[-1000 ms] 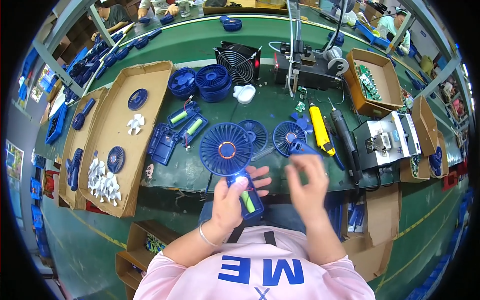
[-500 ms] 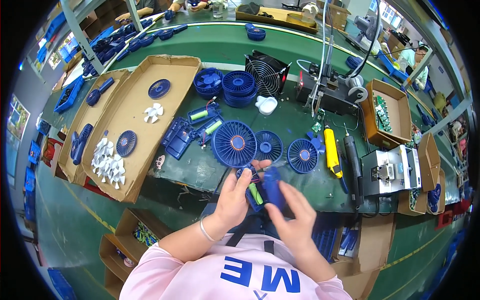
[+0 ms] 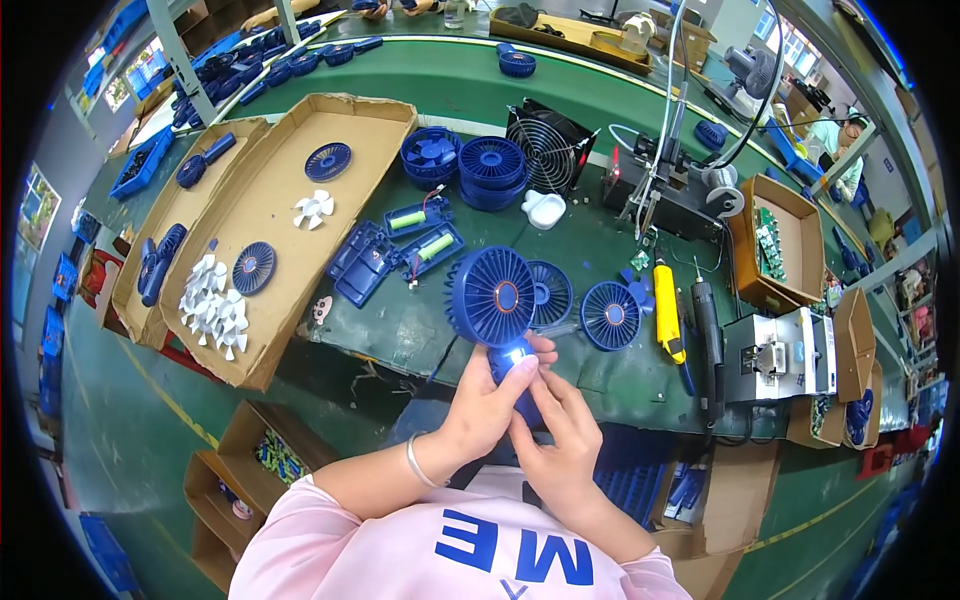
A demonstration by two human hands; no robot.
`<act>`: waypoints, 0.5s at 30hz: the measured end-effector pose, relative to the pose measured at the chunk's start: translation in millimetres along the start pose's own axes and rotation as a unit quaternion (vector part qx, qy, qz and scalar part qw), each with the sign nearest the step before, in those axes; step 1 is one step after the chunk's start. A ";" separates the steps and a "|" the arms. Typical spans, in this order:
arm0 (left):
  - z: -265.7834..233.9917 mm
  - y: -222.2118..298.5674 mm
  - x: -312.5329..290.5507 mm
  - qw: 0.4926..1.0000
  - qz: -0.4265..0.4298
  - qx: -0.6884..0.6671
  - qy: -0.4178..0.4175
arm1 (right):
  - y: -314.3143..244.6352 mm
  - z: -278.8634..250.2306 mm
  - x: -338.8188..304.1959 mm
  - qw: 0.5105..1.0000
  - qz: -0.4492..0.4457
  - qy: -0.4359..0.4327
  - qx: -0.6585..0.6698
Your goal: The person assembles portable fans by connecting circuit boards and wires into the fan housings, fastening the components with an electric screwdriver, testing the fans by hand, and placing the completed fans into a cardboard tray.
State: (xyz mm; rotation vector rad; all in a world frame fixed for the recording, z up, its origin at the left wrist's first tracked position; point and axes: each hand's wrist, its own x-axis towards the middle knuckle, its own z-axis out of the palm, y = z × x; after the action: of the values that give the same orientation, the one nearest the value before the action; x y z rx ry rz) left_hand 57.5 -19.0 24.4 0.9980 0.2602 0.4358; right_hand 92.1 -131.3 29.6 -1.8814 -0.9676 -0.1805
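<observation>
A blue handheld fan [image 3: 488, 298] points its round grille up and away from me, above the bench's near edge. My left hand [image 3: 490, 402] is closed round its neck, thumb on the front beside a bright white light. On the handle's lower part my right hand [image 3: 562, 420] has its fingers closed too. The handle is now covered, and most of it is hidden by my hands. Just beyond the fan head lie a round blue grille [image 3: 550, 293] and another blue grille [image 3: 611, 314]. Left of it are open handle shells [image 3: 436, 248] with green batteries.
A cardboard tray [image 3: 290, 290] at left bears white fan blades [image 3: 214, 310] and blue grilles. Stacked blue fan housings [image 3: 492, 175] stand near a black cooling fan [image 3: 545, 150]. A yellow tool [image 3: 667, 312], a black electric screwdriver [image 3: 708, 345] and a metal fixture [image 3: 780, 355] lie right.
The loose blue handle cover has gone onto the handle, hiding the green battery. A white light now shines at the fan's neck. My right hand has closed in beside my left.
</observation>
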 end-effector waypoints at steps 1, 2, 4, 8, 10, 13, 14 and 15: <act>-0.8 -0.5 0.2 1.000 0.000 -0.004 0.000 | -1.0 0.6 -0.8 1.000 0.001 -0.010 -0.013; -1.2 -1.0 0.3 1.000 -0.001 -0.005 -0.001 | -2.0 0.8 -1.5 0.999 0.002 -0.018 -0.027; -1.8 -2.4 0.8 1.000 -0.011 -0.012 0.004 | -7.2 -4.3 -0.3 0.998 0.009 -0.030 -0.047; -6.7 1.3 -3.9 1.000 -0.008 -0.014 0.000 | 11.0 -39.1 7.2 0.979 0.055 -0.147 0.134; -5.6 5.9 -3.4 0.999 -0.004 -0.032 -0.025 | 27.6 -53.0 -0.1 0.876 0.279 0.056 0.390; -0.5 3.7 -0.1 0.996 -0.027 -0.074 -0.052 | 81.2 -104.8 -12.0 0.622 0.339 0.247 0.662; 0.9 1.8 1.3 0.993 -0.041 -0.090 -0.066 | 98.4 -120.9 -18.2 0.517 0.350 0.289 0.726; 2.2 0.2 1.6 0.993 -0.051 -0.069 -0.077 | 113.3 -135.4 -29.3 0.411 0.312 0.267 0.814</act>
State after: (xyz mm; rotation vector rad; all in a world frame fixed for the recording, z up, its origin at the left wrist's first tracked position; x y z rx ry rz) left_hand 59.7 -19.8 25.7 0.8746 0.1386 0.2783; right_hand 187.4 -280.9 5.7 -0.0525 0.2988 0.4842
